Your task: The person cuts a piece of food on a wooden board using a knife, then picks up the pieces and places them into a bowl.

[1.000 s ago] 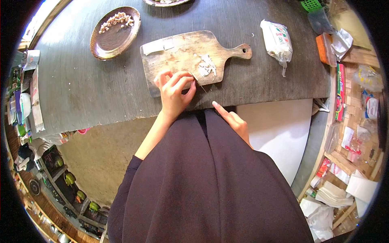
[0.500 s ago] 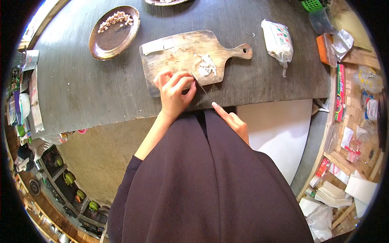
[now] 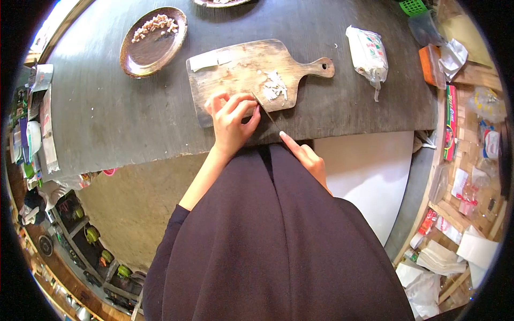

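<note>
My left hand (image 3: 233,116) rests on the near edge of a wooden cutting board (image 3: 241,80), its fingers pinched on something hidden beneath them. Right beside those fingertips lies the blade of a knife (image 3: 270,116), slanting down to the right. My right hand (image 3: 306,158) grips this knife, its index finger stretched along the back; dark cloth covers the handle. A small pile of chopped white pieces (image 3: 274,85) is on the board, right of the blade. Toward the board's far left edge lies a flat white strip (image 3: 205,61).
A brown plate (image 3: 152,56) with small diced pieces stands at the far left, and part of another plate (image 3: 222,2) shows at the top edge. Right of the board lies a white plastic packet (image 3: 368,55). An orange container (image 3: 431,65) sits at the table's right side.
My right hand and the knife have shifted slightly up and forward. The left hand keeps its pinch at the same spot on the board.
</note>
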Demonstrator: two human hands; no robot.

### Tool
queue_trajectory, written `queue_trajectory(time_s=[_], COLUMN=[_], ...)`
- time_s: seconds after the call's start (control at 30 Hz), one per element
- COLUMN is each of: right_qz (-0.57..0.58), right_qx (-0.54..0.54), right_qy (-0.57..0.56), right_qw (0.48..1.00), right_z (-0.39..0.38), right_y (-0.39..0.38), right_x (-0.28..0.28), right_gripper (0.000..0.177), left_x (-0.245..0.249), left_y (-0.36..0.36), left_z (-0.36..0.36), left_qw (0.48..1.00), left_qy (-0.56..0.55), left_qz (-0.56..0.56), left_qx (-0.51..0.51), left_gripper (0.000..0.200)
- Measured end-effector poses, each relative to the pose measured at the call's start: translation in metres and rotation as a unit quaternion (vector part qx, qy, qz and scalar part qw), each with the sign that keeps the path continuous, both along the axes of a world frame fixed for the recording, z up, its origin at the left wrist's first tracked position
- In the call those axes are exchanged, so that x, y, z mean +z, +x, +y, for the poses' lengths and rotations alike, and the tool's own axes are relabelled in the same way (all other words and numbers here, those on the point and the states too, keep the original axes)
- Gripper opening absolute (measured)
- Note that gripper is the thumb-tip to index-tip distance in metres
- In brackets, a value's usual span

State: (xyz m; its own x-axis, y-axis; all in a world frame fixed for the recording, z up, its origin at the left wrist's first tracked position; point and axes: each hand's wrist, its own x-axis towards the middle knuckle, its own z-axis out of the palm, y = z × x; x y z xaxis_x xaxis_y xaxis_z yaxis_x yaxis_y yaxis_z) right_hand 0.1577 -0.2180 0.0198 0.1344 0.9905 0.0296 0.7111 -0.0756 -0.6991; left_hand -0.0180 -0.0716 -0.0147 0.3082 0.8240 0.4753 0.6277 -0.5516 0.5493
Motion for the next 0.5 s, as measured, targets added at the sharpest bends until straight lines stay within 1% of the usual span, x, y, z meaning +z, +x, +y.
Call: queue_trajectory(time_s=[0.07,0.13,0.2,0.43,0.5], right_qz=[-0.008,-0.017,-0.005,-0.013,0.017], right_qx=[0.007,0.013,0.002,0.016,0.001], right_qy=[-0.007,-0.013,-0.004,0.018,-0.009], right_qw=[1.0,1.0,1.0,1.0,1.0], right_z=[-0.007,-0.003,0.001,0.003,0.002], right_y=[0.005,0.005,0.005,0.004,0.002], right_x=[-0.008,-0.002,0.008,0.006,0.014], right_gripper=[0.052,0.052,0.052,0.052,0.052], left_x=[0.0,0.001,0.002,0.002,0.002], left_y=[0.001,0.001,0.001,0.0,0.0], left_z=[0.0,0.0,0.0,0.0,0.0], left_qw=[1.0,1.0,1.0,1.0,1.0], left_qy=[-0.003,0.002,0.0,-0.006,-0.005], left_qz=[-0.003,-0.002,0.0,-0.002,-0.003], left_qx=[0.0,0.002,0.003,0.0,0.0], left_gripper=[0.017,0.017,0.018,0.018,0.018])
